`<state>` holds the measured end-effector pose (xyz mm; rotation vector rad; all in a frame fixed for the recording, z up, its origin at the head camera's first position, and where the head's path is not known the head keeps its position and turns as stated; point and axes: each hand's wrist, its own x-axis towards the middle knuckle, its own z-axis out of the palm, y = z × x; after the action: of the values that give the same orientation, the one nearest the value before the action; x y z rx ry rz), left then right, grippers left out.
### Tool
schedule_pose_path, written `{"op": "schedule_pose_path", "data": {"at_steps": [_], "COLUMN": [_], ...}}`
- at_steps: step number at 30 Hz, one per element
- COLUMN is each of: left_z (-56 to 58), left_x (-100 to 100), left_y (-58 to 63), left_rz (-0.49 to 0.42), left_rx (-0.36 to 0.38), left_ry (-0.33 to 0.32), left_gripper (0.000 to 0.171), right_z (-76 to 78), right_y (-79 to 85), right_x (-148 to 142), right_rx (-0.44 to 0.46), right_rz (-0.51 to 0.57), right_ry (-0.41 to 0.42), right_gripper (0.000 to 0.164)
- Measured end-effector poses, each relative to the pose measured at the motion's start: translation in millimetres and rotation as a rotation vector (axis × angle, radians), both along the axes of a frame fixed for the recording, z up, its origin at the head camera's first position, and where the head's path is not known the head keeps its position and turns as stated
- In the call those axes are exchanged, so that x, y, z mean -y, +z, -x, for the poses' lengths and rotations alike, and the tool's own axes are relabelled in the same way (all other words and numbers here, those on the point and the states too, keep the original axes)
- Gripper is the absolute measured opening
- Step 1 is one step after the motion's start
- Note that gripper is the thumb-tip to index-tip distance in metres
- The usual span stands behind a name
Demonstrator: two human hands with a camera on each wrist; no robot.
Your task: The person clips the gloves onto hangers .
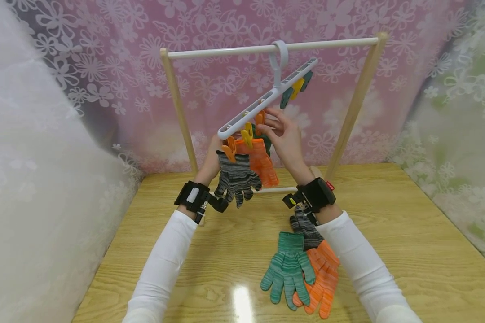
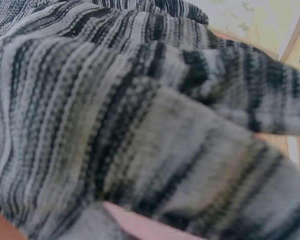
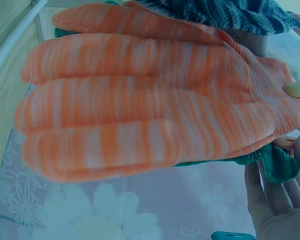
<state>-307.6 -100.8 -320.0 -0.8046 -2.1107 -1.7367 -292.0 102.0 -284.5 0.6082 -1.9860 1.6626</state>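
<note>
My right hand (image 1: 284, 137) pinches an orange clothespin (image 1: 260, 118) under the white hanger (image 1: 250, 109). Just below that clothespin a green glove (image 1: 266, 142) shows, mostly hidden behind an orange glove (image 1: 260, 161). A yellow clothespin (image 1: 247, 134) grips the orange glove. Nearest the hanger's front end, another orange clothespin (image 1: 229, 149) holds a grey-and-black striped glove (image 1: 237, 177). My left hand (image 1: 213, 150) reaches up behind the striped glove, its fingers hidden; in the left wrist view the striped knit (image 2: 65, 120) covers nearly everything.
The hanger hooks over the white bar (image 1: 226, 51) of a wooden stand (image 1: 353, 107). Several clothespins (image 1: 296, 89) hang on its far half. On the wooden table (image 1: 226, 269) lie a green glove (image 1: 288, 269), an orange glove (image 1: 324, 273) and a dark striped glove (image 1: 307, 231), overlapping.
</note>
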Motion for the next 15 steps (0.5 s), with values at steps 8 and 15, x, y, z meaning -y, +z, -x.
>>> {"op": "schedule_pose_path", "data": {"at_steps": [8, 15], "left_z": [0.4, -2.2], "left_x": [10.5, 19.0], "left_y": [-7.4, -16.3], "left_rz": [-0.002, 0.035], "left_rx": [0.091, 0.110], "left_ry": [0.056, 0.142], "left_gripper": [0.029, 0.028], "right_z": [0.5, 0.9], "right_y": [-3.8, -9.0], "right_x": [0.2, -1.1], "right_rx": [-0.003, 0.031], "right_rz": [0.013, -0.007], "right_ry": [0.022, 0.019], "right_gripper": [0.047, 0.046]}}
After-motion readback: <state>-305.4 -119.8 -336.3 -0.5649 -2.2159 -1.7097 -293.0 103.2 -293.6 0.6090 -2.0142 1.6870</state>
